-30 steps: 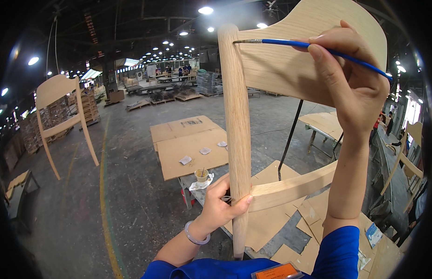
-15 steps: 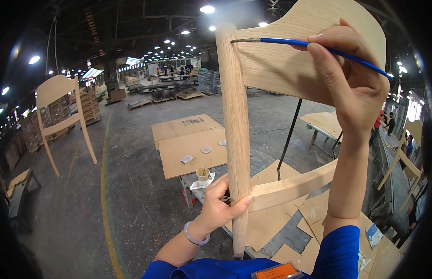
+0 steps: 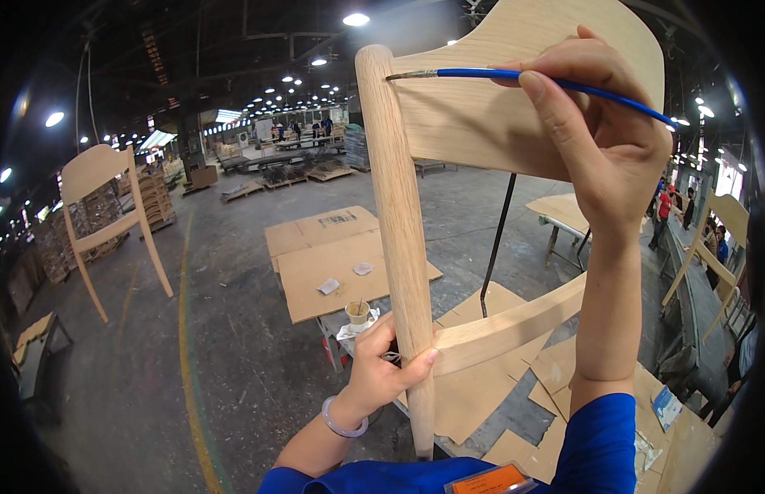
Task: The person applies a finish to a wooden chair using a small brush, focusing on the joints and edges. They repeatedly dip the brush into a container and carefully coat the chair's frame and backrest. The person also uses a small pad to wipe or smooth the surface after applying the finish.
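A pale wooden chair back (image 3: 481,115) stands upright close in front of me, with a round post (image 3: 399,222) at its left and a lower cross rail (image 3: 514,325). My left hand (image 3: 382,370) grips the post where the rail joins it. My right hand (image 3: 597,132) holds a thin blue-handled brush (image 3: 531,81), raised high. The brush tip touches the seam between the post and the curved top panel. Both sleeves are blue, and a pale bracelet sits on my left wrist.
A small cup (image 3: 358,313) with a stick in it sits on a low stand behind the post. Cardboard sheets (image 3: 333,255) cover the concrete floor. Another chair frame (image 3: 111,222) stands at the left, one more at the right (image 3: 720,247). People (image 3: 664,216) work far right.
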Available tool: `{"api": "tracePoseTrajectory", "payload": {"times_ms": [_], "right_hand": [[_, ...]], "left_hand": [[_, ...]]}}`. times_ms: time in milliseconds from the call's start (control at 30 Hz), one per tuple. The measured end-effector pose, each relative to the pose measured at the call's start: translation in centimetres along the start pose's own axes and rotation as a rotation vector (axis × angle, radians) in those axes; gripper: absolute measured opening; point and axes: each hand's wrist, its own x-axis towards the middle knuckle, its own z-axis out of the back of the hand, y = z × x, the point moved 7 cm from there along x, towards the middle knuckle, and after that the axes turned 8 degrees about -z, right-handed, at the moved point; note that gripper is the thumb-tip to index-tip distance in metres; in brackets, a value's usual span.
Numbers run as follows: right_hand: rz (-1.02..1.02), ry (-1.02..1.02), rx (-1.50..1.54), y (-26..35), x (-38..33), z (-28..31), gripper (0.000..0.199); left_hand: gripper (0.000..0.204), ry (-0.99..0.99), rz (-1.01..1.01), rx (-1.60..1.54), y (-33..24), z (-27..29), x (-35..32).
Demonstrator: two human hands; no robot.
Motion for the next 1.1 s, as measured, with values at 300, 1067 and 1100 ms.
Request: {"api": "tracePoseTrajectory", "payload": {"times_ms": [300,1067,1100], "right_hand": [[-0.003,-0.007,0.019,-0.2,-0.1,-0.2,0.011],[-0.025,-0.036,0.056,-0.3,0.0,-1.1,0.008],[-0.024,-0.041,0.055,-0.3,0.0,-1.1,0.008]], "left_hand": [[0.034,0.027,0.000,0.032,-0.1,0.6,-0.1],[0.038,-0.014,0.007,0.065,-0.4,1.3,-0.2],[0.039,-0.016,0.014,0.064,-0.4,1.4,-0.2]]}}
